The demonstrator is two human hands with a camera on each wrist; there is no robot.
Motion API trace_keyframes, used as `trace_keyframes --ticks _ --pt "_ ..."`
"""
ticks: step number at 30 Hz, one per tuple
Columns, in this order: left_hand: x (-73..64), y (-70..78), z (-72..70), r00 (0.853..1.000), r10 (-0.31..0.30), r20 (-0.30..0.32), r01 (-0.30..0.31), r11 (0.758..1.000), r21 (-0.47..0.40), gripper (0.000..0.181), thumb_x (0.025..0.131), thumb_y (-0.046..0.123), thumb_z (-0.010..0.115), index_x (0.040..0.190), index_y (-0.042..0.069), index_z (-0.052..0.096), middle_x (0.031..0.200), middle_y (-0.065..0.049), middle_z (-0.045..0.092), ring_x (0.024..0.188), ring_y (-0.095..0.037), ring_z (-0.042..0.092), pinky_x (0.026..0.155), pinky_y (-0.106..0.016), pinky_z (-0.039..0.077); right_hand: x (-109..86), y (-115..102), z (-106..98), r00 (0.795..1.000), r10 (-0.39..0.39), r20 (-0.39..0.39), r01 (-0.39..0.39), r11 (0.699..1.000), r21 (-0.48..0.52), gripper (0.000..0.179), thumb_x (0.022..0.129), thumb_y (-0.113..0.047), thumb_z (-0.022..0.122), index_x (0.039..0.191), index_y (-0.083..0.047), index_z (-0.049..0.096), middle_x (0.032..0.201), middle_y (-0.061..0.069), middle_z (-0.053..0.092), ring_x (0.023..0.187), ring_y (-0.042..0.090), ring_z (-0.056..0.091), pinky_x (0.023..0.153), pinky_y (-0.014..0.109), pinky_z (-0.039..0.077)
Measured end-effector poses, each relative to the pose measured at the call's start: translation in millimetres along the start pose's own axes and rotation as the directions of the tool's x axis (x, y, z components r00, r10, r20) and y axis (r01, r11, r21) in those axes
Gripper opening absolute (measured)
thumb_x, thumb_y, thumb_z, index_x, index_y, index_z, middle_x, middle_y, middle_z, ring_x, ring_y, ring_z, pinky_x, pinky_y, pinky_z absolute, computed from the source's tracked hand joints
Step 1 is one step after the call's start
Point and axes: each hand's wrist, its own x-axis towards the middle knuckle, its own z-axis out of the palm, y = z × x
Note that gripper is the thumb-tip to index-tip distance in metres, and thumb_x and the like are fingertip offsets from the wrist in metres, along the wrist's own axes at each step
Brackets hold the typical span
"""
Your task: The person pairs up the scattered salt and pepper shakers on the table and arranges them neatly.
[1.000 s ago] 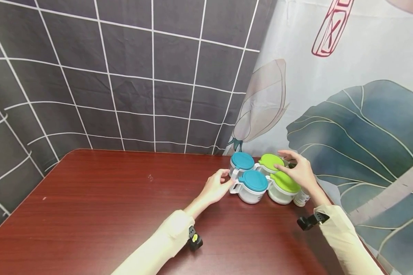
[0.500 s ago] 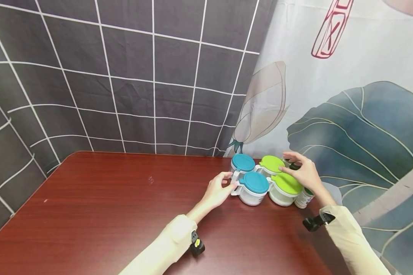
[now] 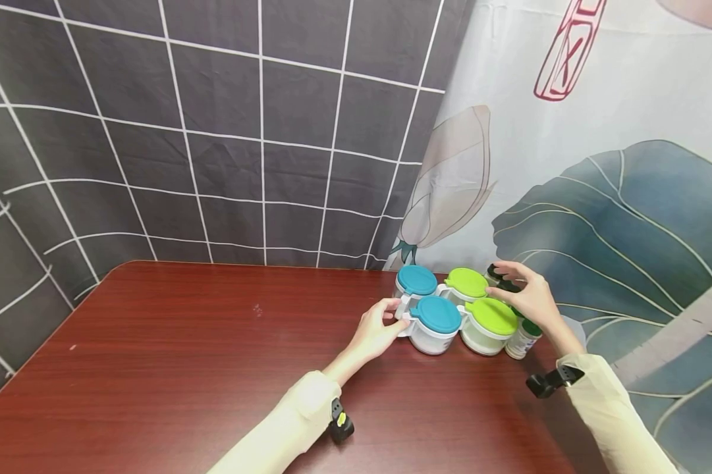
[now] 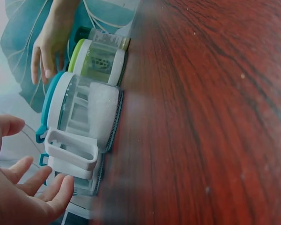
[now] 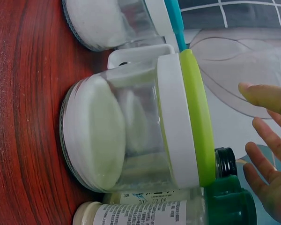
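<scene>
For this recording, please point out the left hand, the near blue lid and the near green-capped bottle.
Left hand [image 3: 372,332]: head view, between wrist and fingers.
Near blue lid [image 3: 437,314]: head view, middle of its top.
Near green-capped bottle [image 5: 140,214]: right wrist view, on its printed label.

Reddish-brown table [image 3: 178,355], gray grid backdrop [image 3: 219,99], pale leaf-print cloth [image 3: 593,178]

A partly legible stamp [image 5: 152,202] showing "07" marks a bottle [image 5: 130,198] at the right wrist view's six o'clock, beside an unreadably fine label [image 5: 140,214], while the head view's backdrop [image 3: 545,151] bears a red X-like sign [image 3: 571,59] at two o'clock.
</scene>
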Motion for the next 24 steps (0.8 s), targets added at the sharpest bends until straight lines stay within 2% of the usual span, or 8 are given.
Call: trace_keyframes --ticks 2,7,9,11,16,18,21,24 --pt "-0.2 -0.3 0.6 1.0 0.003 0.0 -0.003 1.0 -0.002 0.044 0.087 0.017 0.065 0.128 0.002 0.056 0.127 -0.018 0.06 0.112 -0.035 0.059 0.094 -0.046 0.049 -0.3 -0.4 -1.4 1.0 0.013 0.003 -0.013 1.0 0.003 0.056 0.079 -0.022 0.079 0.129 -0.008 0.058 0.117 0.017 0.064 0.096 -0.006 0.05 0.085 0.018 0.041" --pt "-1.0 -0.8 1.5 1.0 -0.001 0.011 0.001 1.0 -0.009 0.045 0.088 0.019 0.066 0.128 0.002 0.056 0.127 -0.017 0.06 0.113 -0.034 0.059 0.095 -0.045 0.05 -0.7 -1.2 -4.0 0.999 0.04 0.006 -0.04 0.999 -0.004 0.057 0.079 -0.022 0.078 0.13 -0.008 0.057 0.12 0.018 0.063 0.104 0.024 0.055 0.087 0.024 0.045" --pt "-1.3 -1.3 1.8 1.0 -0.003 0.017 0.003 1.0 -0.005 0.045 0.088 0.019 0.066 0.129 0.003 0.056 0.128 -0.017 0.06 0.113 -0.033 0.06 0.094 -0.043 0.05 -0.5 -0.3 -4.5 0.999 0.043 0.006 -0.043 0.999 -0.005 0.057 0.079 -0.021 0.078 0.13 -0.007 0.056 0.121 0.018 0.062 0.106 0.031 0.054 0.088 0.027 0.046" --pt "-1.7 -2.0 2.2 1.0 -0.003 0.021 0.003 1.0 0.002 0.045 0.088 0.019 0.066 0.129 0.003 0.056 0.128 -0.017 0.06 0.113 -0.032 0.06 0.094 -0.043 0.05 -0.6 0.9 -5.5 0.999 0.043 0.004 -0.043 0.999 -0.003 0.057 0.079 -0.021 0.079 0.13 -0.007 0.056 0.121 0.018 0.062 0.105 0.027 0.056 0.088 0.025 0.046" --pt "-1.7 -3.5 3.7 0.999 -0.022 0.04 0.022 1.0 -0.007 0.046 0.089 0.02 0.065 0.13 0.004 0.055 0.13 -0.016 0.059 0.115 -0.031 0.059 0.095 -0.042 0.051 -2.1 2.8 -10.9 0.999 0.045 -0.011 -0.045 0.999 0.015 0.058 0.08 -0.022 0.079 0.13 -0.005 0.056 0.122 0.021 0.061 0.094 -0.008 0.052 0.082 0.008 0.041" --pt "-1.6 -3.3 4.0 0.998 -0.033 0.05 0.034 0.999 -0.016 0.046 0.089 0.02 0.065 0.13 0.005 0.055 0.131 -0.015 0.059 0.116 -0.03 0.059 0.095 -0.042 0.05 -2.6 2.7 -13.4 0.999 0.046 -0.018 -0.046 0.999 0.016 0.058 0.08 -0.023 0.078 0.13 -0.004 0.056 0.123 0.022 0.061 0.093 -0.015 0.049 0.08 0.003 0.038" --pt "-1.7 -3.4 4.5 0.998 -0.036 0.06 0.037 0.999 -0.024 0.045 0.088 0.02 0.065 0.13 0.004 0.055 0.13 -0.015 0.059 0.116 -0.031 0.059 0.095 -0.043 0.05 -2.8 1.6 -16.4 0.998 0.058 -0.018 -0.058 0.998 -0.004 0.059 0.08 -0.025 0.078 0.131 -0.005 0.055 0.124 0.023 0.061 0.096 -0.008 0.052 0.079 0.004 0.038" --pt "-1.9 -4.1 5.4 0.997 -0.04 0.069 0.042 0.999 -0.024 0.045 0.089 0.02 0.065 0.13 0.005 0.055 0.128 -0.014 0.06 0.115 -0.031 0.059 0.096 -0.043 0.05 -2.5 1.1 -18.4 0.997 0.075 -0.005 -0.076 0.997 -0.021 0.06 0.081 -0.026 0.077 0.132 -0.005 0.054 0.126 0.023 0.06 0.103 0.015 0.059 0.081 0.013 0.042"
